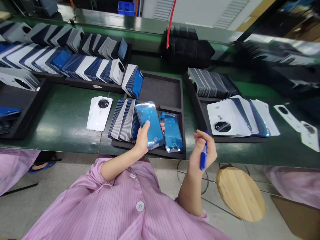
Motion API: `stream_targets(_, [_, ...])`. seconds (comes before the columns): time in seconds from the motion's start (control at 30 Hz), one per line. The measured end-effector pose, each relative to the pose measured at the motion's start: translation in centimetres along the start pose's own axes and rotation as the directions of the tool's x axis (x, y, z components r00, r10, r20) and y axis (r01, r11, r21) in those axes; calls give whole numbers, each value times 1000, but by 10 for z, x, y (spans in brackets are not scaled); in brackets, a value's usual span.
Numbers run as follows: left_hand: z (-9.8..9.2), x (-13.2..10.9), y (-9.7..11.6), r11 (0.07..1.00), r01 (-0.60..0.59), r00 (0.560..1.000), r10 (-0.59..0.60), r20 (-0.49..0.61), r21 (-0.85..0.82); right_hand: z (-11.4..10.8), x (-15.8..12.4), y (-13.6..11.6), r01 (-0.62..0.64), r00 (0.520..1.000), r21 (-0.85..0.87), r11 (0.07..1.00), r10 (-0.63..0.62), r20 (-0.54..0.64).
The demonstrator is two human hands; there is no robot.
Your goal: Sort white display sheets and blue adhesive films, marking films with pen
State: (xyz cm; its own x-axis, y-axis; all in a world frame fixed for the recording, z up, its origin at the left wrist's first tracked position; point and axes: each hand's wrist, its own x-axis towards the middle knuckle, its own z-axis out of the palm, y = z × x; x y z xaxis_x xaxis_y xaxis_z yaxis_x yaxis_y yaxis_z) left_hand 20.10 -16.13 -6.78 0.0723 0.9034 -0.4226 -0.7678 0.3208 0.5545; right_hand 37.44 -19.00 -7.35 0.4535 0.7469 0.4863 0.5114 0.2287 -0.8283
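My left hand (pixel 143 139) is closed round a phone panel (pixel 150 123) with a shiny blue film face, held up above a black tray (pixel 183 133). Under and beside it in that tray lie another blue-filmed panel (pixel 172 131) and a leaning row of white and dark panels (pixel 122 120). Beyond the tray's right edge, my right hand (pixel 203 150) grips a blue marker pen (pixel 203 156), which points down towards me. To the left, a white phone back cover (pixel 99 113) with a round black camera ring lies flat on the green bench.
Long trays of upright panels (pixel 87 68) fill the back left. At right another tray (pixel 200 116) holds grey pieces and fanned white covers (pixel 225 120). A black wrapped bundle (pixel 187 46) sits behind. A round wooden stool (pixel 240 193) stands below the bench edge (pixel 75 150); people sit either side.
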Motion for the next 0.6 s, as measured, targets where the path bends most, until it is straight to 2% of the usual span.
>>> stream_targets(0.03, [0, 0, 1, 999, 47, 999, -47, 26, -9, 1, -5, -4, 25, 1000, 53, 998, -25, 17])
stream_targets(0.1, [-1, 0, 3, 991, 132, 988, -130, 83, -22, 4, -17, -11, -1, 986, 193, 981, -31, 161])
stream_targets(0.17, [-3, 0, 3, 984, 176, 977, -171, 124, -27, 9, -28, -16, -99, 942, 309, 946, -11, 335])
stream_targets(0.23, [-4, 1, 4, 982, 188, 973, -184, 137, -21, 12, -36, -17, -171, 903, 378, 910, -10, 431])
stream_targets(0.6, [-3, -1, 1, 987, 160, 980, -159, 119, 7, 24, -49, -14, -150, 915, 406, 902, -29, 403])
